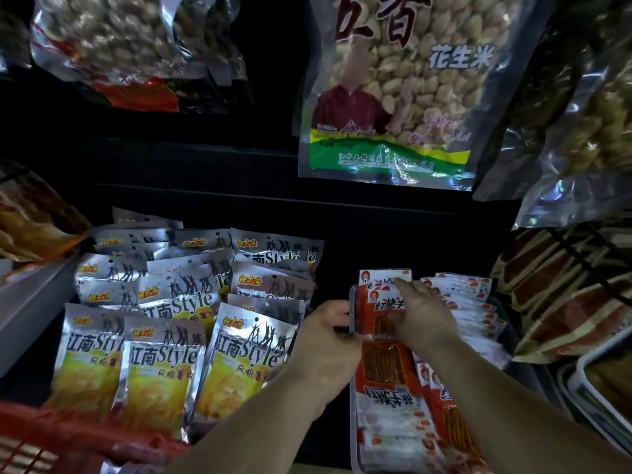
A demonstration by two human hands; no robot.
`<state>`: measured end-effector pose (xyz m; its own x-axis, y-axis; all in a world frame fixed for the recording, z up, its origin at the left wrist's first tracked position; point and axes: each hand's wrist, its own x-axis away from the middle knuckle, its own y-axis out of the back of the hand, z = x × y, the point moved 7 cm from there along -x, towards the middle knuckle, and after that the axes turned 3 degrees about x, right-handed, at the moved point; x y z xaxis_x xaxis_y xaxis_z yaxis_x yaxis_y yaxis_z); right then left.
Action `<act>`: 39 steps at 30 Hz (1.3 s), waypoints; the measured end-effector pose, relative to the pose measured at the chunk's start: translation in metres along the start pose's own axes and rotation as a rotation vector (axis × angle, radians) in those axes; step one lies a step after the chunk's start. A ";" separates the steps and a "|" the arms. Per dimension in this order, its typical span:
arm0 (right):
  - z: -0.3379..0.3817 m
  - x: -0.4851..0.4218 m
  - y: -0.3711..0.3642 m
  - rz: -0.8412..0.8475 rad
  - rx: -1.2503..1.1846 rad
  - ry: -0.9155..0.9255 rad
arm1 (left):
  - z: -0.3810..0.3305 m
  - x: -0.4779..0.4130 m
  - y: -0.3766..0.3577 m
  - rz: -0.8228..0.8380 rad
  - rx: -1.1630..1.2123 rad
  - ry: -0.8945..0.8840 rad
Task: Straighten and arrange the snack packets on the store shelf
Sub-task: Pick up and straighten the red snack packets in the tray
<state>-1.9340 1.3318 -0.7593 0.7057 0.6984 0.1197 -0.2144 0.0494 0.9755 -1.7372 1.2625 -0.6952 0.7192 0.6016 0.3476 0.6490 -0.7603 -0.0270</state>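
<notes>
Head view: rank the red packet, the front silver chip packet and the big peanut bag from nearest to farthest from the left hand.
1. The red packet: the left hand grips its left edge.
2. The silver chip packet: just left of that hand, in the front row.
3. The peanut bag: hanging well above and behind, at the top of the view.

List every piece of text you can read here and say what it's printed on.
"江南Style": on the silver-and-yellow packets.
"花生米": on the hanging peanut bag.
Large red characters at that bag's top: cut off by the frame.
Fine print on its green band: too small.
Lettering on the red-and-white packets: too blurred.
Small orange logo on the silver-and-yellow packets: too blurred.
</notes>
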 end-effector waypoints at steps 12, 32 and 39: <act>-0.004 -0.011 0.033 -0.413 -0.117 0.147 | -0.002 -0.015 0.001 0.012 -0.030 -0.055; 0.034 0.053 0.084 0.310 -1.305 0.098 | -0.020 0.015 0.017 -0.090 -0.082 -0.152; 0.025 0.092 0.067 0.477 -1.263 0.030 | -0.019 0.025 0.007 0.013 0.012 -0.085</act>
<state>-1.8664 1.3812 -0.6779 0.3769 0.8460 0.3771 -0.9139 0.4059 0.0029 -1.7187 1.2676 -0.6692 0.7459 0.6104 0.2665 0.6419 -0.7656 -0.0428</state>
